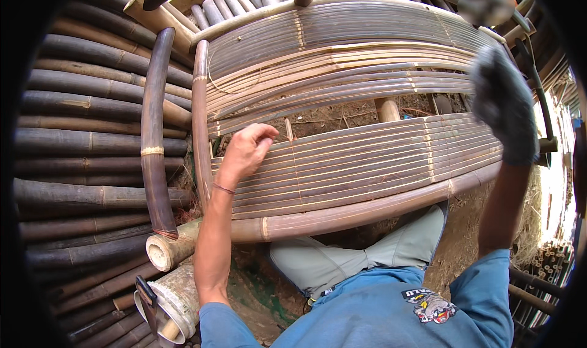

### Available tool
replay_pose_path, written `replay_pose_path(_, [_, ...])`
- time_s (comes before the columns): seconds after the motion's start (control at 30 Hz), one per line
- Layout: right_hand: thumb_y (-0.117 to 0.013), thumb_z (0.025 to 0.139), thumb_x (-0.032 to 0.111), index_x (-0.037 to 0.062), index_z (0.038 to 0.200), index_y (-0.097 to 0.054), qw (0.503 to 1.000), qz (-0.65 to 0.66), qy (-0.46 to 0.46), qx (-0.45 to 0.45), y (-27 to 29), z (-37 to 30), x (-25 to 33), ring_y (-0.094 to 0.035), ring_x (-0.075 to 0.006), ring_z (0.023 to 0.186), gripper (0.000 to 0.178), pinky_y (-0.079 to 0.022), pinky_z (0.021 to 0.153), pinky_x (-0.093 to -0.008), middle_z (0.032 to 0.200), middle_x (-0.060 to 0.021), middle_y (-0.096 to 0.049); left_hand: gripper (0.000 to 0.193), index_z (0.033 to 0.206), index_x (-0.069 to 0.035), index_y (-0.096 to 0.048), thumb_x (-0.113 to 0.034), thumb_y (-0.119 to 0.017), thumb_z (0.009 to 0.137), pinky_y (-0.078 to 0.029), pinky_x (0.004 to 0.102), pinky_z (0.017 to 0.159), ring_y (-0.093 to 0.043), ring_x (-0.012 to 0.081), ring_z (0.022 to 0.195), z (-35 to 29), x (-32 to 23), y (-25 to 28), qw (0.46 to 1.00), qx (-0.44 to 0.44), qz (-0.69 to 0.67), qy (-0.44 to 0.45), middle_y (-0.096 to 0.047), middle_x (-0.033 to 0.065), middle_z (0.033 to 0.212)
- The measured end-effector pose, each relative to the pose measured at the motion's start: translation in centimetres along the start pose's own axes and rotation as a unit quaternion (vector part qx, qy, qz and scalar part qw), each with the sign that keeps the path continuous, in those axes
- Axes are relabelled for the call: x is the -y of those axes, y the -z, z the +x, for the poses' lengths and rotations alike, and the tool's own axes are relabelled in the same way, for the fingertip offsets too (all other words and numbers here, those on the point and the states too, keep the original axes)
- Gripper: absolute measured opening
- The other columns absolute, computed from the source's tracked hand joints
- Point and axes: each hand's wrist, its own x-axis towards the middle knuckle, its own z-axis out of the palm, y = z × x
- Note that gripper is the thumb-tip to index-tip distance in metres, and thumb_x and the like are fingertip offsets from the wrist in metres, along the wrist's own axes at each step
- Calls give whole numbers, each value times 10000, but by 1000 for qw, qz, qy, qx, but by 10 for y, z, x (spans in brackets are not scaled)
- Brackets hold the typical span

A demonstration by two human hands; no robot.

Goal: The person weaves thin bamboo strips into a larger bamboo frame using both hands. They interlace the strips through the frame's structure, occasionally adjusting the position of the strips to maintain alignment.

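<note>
My left hand (246, 150) is bare, with a thin red band at the wrist. It hovers over the left end of the split-bamboo slats (361, 158), by the gap in the bench's slatted surface. Its fingers are curled together, and anything between them is too small to make out. My right hand (502, 106) wears a dark grey glove and is raised above the bench's right end, smeared by motion. Its fingers look closed. Beyond it is a blurred greyish rounded object (486, 5), perhaps a tool's head; no handle shows. A small light peg (288, 129) stands near my left fingers.
A thick bamboo rail (342, 210) runs along the bench's near side, above my knees. Dark bamboo poles (92, 143) lie side by side at left. A curved bamboo post (156, 128) rises there. At lower left, a saw (147, 296) leans on a dirty white bucket (177, 293).
</note>
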Motion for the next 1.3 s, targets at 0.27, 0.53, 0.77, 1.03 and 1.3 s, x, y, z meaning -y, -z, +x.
replay_pose_path(0.27, [-561,1003,287,-4,1176,-628,493,-812,-94,-298,224,-163,1,-633,-245,986,345,-502,884,-363,1034,-142,-650,181,994,-17,-740,-120,-728,845,-543,306,765,-670,180,820,33,11,-35,997,68,22,-27,-700,75,909])
replay_pose_path(0.53, [-701,890,183,54,1173,-625,768,-633,48,-78,-5,-77,-138,-618,-338,1060,320,-500,941,-434,1123,-167,-634,301,864,3,-722,-291,-685,809,-522,352,723,-656,185,747,42,25,-41,992,72,46,91,-699,101,790])
replay_pose_path(0.77, [-648,911,362,99,1228,-668,820,-550,124,95,-148,75,-235,-663,-341,1012,412,-525,888,-444,1111,-175,-692,192,1039,-33,-721,-105,-664,870,-508,263,729,-613,114,776,38,42,-41,991,27,-85,100,-664,28,850])
replay_pose_path(1.03, [-623,864,332,4,890,-720,878,-390,-77,266,-149,125,-246,-640,-375,696,343,-507,702,-450,766,-238,-667,267,1096,-77,-748,-131,-743,834,-513,261,740,-609,129,787,28,14,-47,998,50,-25,-16,-621,32,915])
replay_pose_path(1.3, [-580,952,343,66,871,-695,852,-517,35,68,-135,104,-260,-686,-407,840,311,-551,744,-509,881,-207,-708,120,891,-55,-726,-169,-729,853,-543,357,719,-650,250,787,43,8,-42,988,46,111,-96,-640,65,880])
